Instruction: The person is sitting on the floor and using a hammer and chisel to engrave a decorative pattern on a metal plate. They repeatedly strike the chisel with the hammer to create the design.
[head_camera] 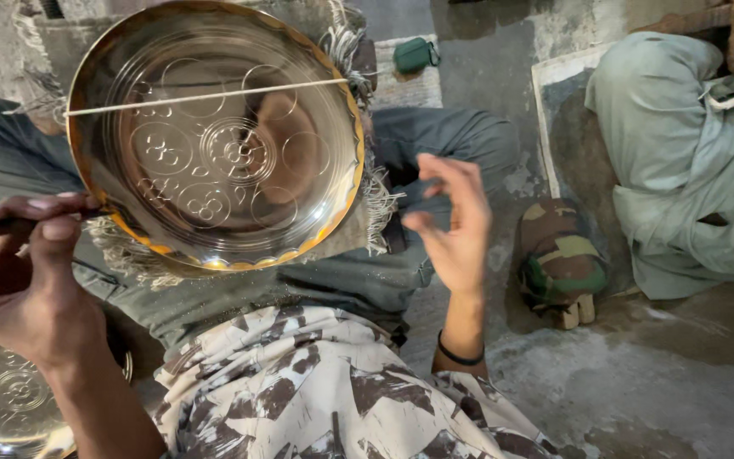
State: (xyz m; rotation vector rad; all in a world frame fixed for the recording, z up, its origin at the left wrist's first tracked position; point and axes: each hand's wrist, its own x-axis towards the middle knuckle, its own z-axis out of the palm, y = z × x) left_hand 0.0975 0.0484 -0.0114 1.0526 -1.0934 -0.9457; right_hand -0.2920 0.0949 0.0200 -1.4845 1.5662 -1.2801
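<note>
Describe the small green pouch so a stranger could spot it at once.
Start at the big engraved brass plate propped on the person's lap. Look past its upper right rim to the pale mat on the floor; the green pouch lies there, the only small, rounded, dark-green thing.

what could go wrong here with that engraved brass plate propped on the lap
1. The round engraved brass plate stands tilted on frayed cloth over the knees. The right hand is open and off it, so it could slide or tip onto the concrete floor.
2. The left hand pinches a dark tool at the plate's rim; a slip might scratch the polished face.
3. The thin pale stick lying across the plate looks loose and could roll off.
</note>
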